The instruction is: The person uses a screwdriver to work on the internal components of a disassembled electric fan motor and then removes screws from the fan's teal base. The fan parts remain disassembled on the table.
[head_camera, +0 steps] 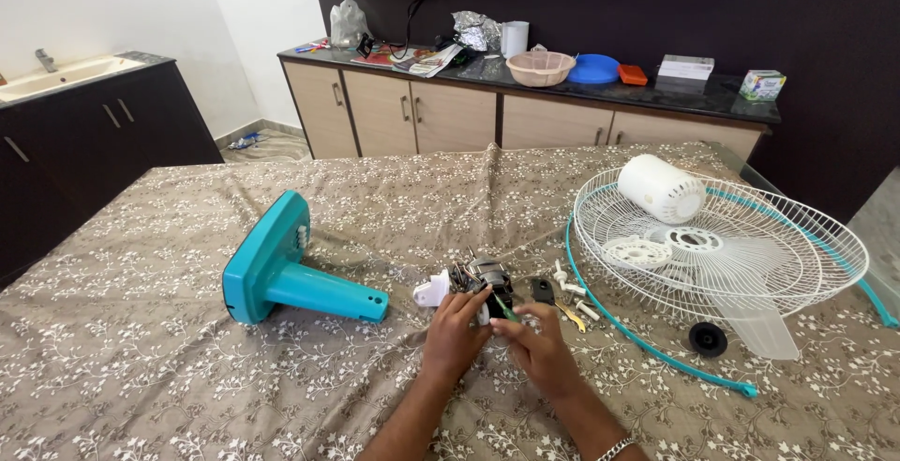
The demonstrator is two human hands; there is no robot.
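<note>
Just right of the toppled teal fan stand [281, 273], the left hand [457, 334] grips the fan motor [480, 278] while the nearer right hand [536, 348] pinches a green screwdriver [506, 308], angled up-left into it.

A room with a dark back wall and a cloth-covered table

Beyond the hands, a brown flower-patterned cloth [187, 367] spreads over the table. Far ahead of them a low sideboard [422, 114] with beige doors and a glossy black top stands against a dark wall [609, 1]. Off to their far left sits a dark cabinet [94, 142] with a pale sink [61, 75] and tap, backed by a white wall [112, 1]. Pale floor [272, 142] shows between the two units. Daylight is soft and even.
</note>
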